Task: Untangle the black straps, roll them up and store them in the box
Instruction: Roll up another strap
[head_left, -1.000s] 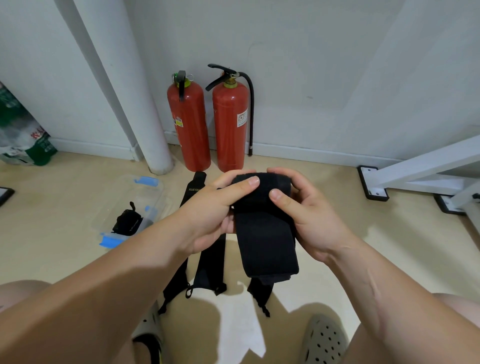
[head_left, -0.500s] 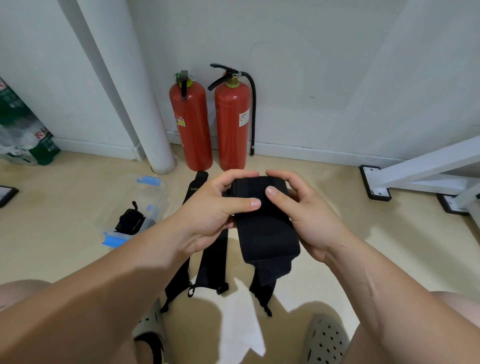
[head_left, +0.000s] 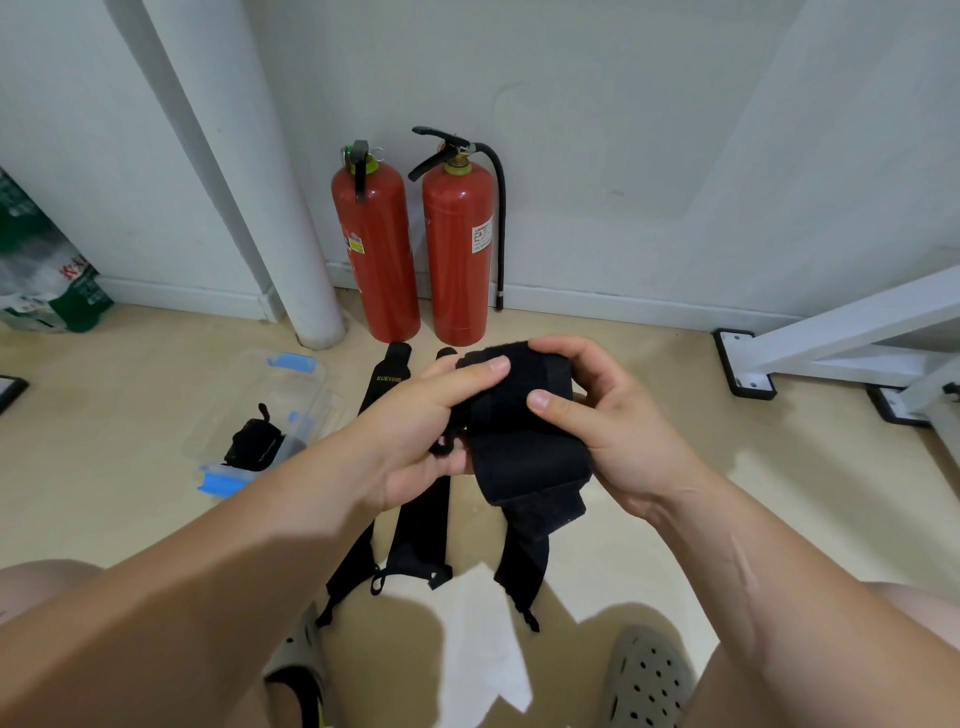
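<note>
strap in work (head_left: 524, 431): black, wide, partly rolled; we see the roll uppermost and the free tail hanging below it, held clear of the floor.
loose straps (head_left: 415, 540): black, flat on the floor, lengthwise, side by side, far ends toward the wall.
rolled strap (head_left: 253, 446): black, inside the box.
box (head_left: 306, 384): clear plastic, blue latches, on the floor left of the loose straps.

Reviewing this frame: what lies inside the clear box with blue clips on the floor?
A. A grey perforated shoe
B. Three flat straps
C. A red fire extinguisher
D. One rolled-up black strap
D: a single rolled strap sits in the clear box, while the left hand and the right hand grip a second strap above the floor.
</note>
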